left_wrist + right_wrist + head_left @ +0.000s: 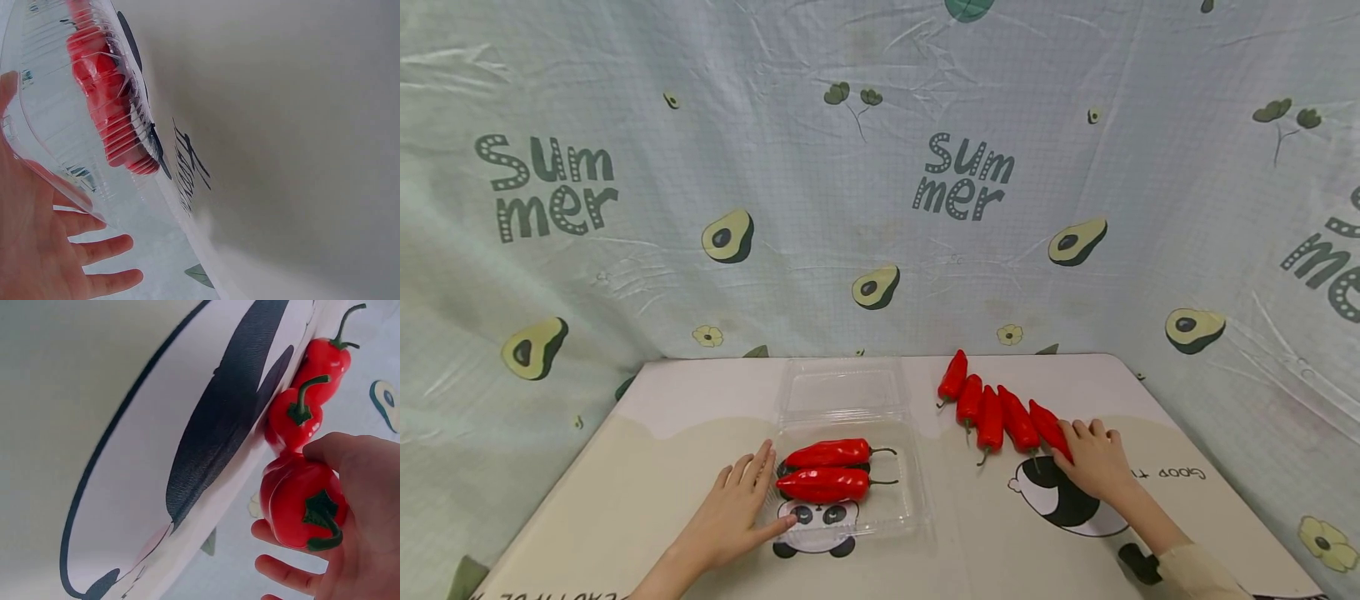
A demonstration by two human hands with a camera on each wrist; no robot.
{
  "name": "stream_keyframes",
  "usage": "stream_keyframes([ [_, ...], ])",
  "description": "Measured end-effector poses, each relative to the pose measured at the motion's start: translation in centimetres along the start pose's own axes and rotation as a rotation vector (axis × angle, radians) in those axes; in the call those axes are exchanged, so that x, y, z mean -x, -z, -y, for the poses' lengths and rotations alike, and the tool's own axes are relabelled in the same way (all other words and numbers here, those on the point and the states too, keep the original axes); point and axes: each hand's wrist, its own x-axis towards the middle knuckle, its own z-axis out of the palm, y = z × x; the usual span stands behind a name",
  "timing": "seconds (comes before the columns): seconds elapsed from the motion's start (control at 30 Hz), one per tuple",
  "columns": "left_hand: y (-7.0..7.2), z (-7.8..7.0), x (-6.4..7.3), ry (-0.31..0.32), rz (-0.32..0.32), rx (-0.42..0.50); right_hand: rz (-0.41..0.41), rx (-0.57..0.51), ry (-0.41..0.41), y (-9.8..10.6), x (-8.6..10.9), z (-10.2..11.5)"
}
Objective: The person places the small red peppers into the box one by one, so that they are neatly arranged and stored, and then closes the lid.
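My right hand [1093, 458] holds the rightmost red chili pepper [1049, 425] of a row at the right of the table. In the right wrist view its thumb lies on one side of the pepper [300, 503] and a finger on the other, with the green stem toward the palm. My left hand [730, 508] rests with straight, spread fingers against the left side of a clear plastic clamshell box [902, 500]. Two red peppers [823, 485] lie side by side in the box, stems to the right. Its lid [842, 387] is folded back, away from me.
Several more red peppers [989, 421] lie in a slanting row just left of my right hand. A light mat with a panda print [816, 542] covers the table. Behind and beside it hangs a pale curtain [805, 183] with avocado prints.
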Motion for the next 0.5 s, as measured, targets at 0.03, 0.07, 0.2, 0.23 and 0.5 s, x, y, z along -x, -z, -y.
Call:
stream_keyframes([
  [0.03, 0.0, 0.01, 0.0, 0.0, 0.0, 0.0, -0.005, -0.004, 0.001, 0.02, 0.01, 0.01],
  [0.07, 0.01, 0.01, 0.0, 0.0, 0.0, -0.001, -0.009, -0.008, 0.002, 0.05, 0.04, 0.02],
  [0.2, 0.01, 0.03, -0.04, 0.0, 0.002, -0.004, -0.021, -0.017, 0.005, 0.24, 0.14, 0.14],
  [0.23, 0.02, 0.02, -0.04, -0.001, 0.001, -0.003, -0.022, -0.016, 0.005, 0.3, 0.16, 0.19],
  [0.5, 0.11, -0.03, -0.02, -0.002, 0.005, 0.006, -0.031, -0.017, 0.009, 0.71, 0.37, 0.59],
])
